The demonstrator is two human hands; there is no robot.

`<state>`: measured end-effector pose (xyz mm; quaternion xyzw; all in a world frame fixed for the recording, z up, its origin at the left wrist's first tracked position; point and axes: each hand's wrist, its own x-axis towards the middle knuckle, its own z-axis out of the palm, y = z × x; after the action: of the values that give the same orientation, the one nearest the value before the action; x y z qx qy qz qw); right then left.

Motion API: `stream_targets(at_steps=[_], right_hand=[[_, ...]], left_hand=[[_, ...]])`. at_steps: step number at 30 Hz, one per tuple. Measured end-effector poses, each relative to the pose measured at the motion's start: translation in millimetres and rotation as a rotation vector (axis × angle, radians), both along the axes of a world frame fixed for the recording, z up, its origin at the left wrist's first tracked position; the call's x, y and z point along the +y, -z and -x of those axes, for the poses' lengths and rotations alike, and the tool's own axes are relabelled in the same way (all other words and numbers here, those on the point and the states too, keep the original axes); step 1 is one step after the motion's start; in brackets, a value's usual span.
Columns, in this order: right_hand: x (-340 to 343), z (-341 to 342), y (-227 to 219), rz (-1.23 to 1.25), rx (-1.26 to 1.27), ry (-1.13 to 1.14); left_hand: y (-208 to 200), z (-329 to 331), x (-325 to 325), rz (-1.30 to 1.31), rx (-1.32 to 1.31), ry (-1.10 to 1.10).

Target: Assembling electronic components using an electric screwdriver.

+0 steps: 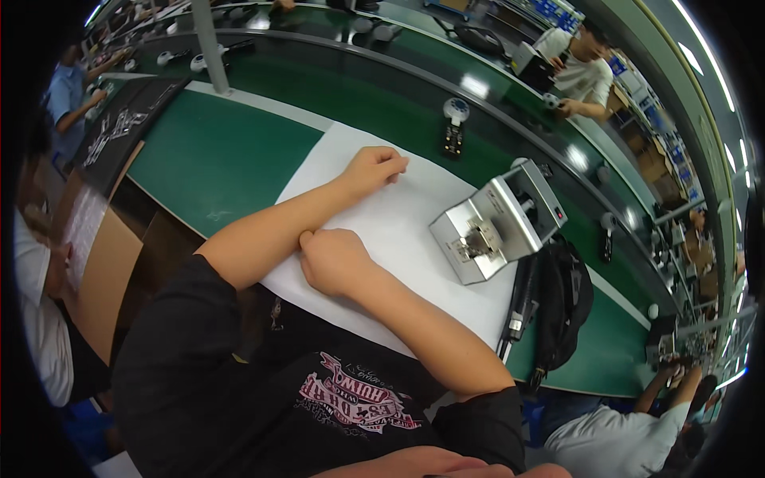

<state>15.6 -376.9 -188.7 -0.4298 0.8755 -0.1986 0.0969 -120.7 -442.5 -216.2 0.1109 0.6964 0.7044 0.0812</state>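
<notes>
A large white sheet (454, 307) covers the worktop in front of me. My left hand (376, 170) rests on its far part, fingers curled together and nothing visible in them. Closer to my body, my right hand (335, 261) is closed in a loose fist, knuckles up, against the underside of my left forearm; its fingertips are partly hidden. Neither hand touches the silver metal bench device (470, 243), which stands on the sheet to the right. It has a small clamp-like fixture in front and a red switch on its side.
A black bag (562, 307) lies right of the device on the green worktop (231, 155). Beyond runs a dark green conveyor (382, 103) carrying white-headed handheld units (455, 123). A co-worker (574, 68) holds a unit across the line. A cardboard box (103, 271) stands left.
</notes>
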Motion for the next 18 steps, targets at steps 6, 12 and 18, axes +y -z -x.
stream_targets(at_steps=[6, 12, 18], right_hand=[[-34.4, 3.8, 21.6, 0.137, 0.068, 0.106], [-17.2, 28.9, 32.1, 0.351, -0.037, 0.063], [-37.0, 19.6, 38.8, 0.410, -0.011, 0.074]], left_hand=[[-3.1, 3.2, -15.3, 0.058, -0.063, 0.186], [13.0, 17.4, -1.4, 0.210, -0.002, 0.182], [18.5, 45.4, -7.8, 0.402, 0.347, -0.166]])
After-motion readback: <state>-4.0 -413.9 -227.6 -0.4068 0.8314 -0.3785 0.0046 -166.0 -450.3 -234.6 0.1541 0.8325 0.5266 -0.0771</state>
